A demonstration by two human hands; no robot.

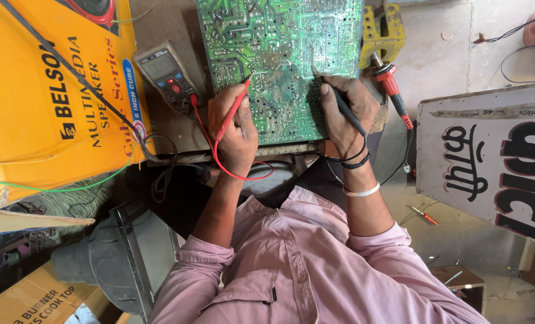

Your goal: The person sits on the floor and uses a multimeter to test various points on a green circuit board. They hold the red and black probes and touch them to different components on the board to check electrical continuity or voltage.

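multimeter left of circuit board, soldering iron right

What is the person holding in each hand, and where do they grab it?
The left hand holds a red probe around its shaft. The right hand holds a black probe the same way. Both tips touch the green board.

— How's the light?
— Bright daylight. The yellow box and pale floor glare a little; under the table it is deep shadow.
— Sharp?
— Mostly crisp; the edges bow outward, wide-angle style.
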